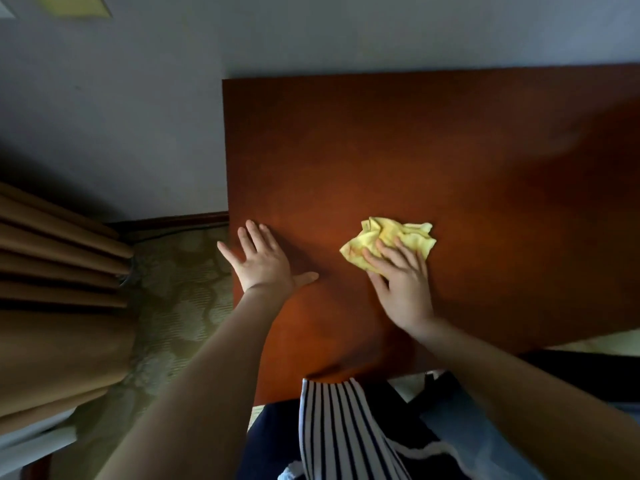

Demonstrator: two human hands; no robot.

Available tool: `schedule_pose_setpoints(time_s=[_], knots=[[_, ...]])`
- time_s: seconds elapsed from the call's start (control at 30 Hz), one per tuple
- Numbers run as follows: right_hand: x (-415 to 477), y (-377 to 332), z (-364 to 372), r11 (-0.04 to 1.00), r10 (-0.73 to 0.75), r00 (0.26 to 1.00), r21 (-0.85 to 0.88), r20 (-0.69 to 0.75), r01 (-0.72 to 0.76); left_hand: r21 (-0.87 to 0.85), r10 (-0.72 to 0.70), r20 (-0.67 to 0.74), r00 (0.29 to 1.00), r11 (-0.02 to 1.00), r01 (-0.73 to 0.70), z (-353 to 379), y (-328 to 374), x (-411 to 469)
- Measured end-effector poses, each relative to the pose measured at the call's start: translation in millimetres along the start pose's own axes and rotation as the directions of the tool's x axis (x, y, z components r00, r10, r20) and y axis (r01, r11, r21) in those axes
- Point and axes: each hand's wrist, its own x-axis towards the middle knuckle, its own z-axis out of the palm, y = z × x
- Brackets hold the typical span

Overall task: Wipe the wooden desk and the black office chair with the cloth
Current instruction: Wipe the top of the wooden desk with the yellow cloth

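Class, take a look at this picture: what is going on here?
A person is wiping a wooden desk with a crumpled yellow cloth. The right hand presses the cloth onto the desk near its front left part, fingers laid over it. The left hand lies flat and open on the desk's left edge, likely for support. Curtains hang on the left above a patterned carpet.

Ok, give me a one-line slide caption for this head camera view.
Right hand presses a yellow cloth on the wooden desk; left hand rests flat.
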Motion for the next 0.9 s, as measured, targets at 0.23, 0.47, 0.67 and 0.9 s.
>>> schedule_pose_setpoints(time_s=[0.23,0.47,0.67,0.9], knots=[[-97.9,-26.1,24.4,0.995,0.086,0.995,0.061,-0.041,-0.084,0.036,0.028,-0.007,1.0,0.999,-0.028,-1.2,-2.4,-2.9],[-107.1,-16.6,6.7,0.999,-0.004,0.987,-0.045,0.158,0.011,0.187,0.102,0.025,0.994,0.977,-0.105,-13.8,-9.8,-4.1],[-35.8,12.9,-14.8,0.991,-0.084,0.942,-0.073,0.326,0.114,0.203,0.182,0.02,0.983,0.962,-0.183,-17.6,-24.8,0.4],[92.0,21.5,-23.1,0.976,-0.075,0.934,-0.166,0.349,0.141,0.162,0.16,-0.003,0.987,0.974,-0.157,-10.0,-25.6,2.0]])
